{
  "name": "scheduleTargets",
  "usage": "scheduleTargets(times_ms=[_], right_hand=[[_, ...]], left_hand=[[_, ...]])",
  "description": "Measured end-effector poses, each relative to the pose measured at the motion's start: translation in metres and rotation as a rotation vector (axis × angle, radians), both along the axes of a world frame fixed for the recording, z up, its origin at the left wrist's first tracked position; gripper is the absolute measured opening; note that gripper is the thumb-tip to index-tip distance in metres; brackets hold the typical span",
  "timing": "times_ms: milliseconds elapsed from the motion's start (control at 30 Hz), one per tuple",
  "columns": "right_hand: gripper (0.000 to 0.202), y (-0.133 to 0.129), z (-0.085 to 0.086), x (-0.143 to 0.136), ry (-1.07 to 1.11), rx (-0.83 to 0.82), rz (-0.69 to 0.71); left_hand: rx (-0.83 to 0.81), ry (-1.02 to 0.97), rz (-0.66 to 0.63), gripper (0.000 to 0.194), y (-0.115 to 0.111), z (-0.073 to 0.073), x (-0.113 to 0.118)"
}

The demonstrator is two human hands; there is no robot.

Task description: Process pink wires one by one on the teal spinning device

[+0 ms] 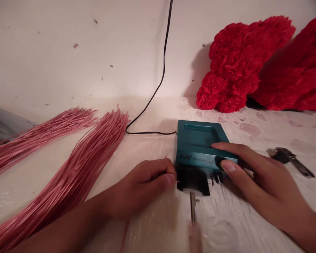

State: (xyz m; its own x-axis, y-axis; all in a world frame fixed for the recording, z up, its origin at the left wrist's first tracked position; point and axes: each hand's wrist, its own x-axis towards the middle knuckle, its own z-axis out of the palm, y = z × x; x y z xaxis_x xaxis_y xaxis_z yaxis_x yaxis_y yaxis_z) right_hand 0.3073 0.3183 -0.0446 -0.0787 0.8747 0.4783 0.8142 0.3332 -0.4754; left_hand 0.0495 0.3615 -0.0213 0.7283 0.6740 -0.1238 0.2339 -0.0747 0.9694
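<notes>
A small teal electric machine [203, 135] lies on the table, with a black front and a metal shaft [193, 207] pointing toward me. Something pinkish at the shaft's near end is blurred. My left hand [147, 186] is closed in a pinch beside the machine's front left corner. A thin pink strand [124, 237] runs below it, and a short tip pokes out above the fingers. My right hand [263, 186] grips the machine's front right corner, index finger on top and thumb against the front by a dark knob. Its other fingers are partly hidden.
Two bundles of pink strands [94, 151] lie at the left. A black cord [163, 66] hangs down the wall to the machine. Red artificial flowers [234, 63] stand at the back right. A dark metal tool [292, 160], perhaps a cutter, lies right of my right hand.
</notes>
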Motion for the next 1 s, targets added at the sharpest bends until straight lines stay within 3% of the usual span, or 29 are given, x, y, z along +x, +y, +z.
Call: scheduleTargets(times_ms=[1000], right_hand=[[0.028,0.0005,0.0024,-0.0006,-0.001,-0.004,0.008]], left_hand=[[0.030,0.021,0.006,0.024,-0.0007,0.0007,0.0002]])
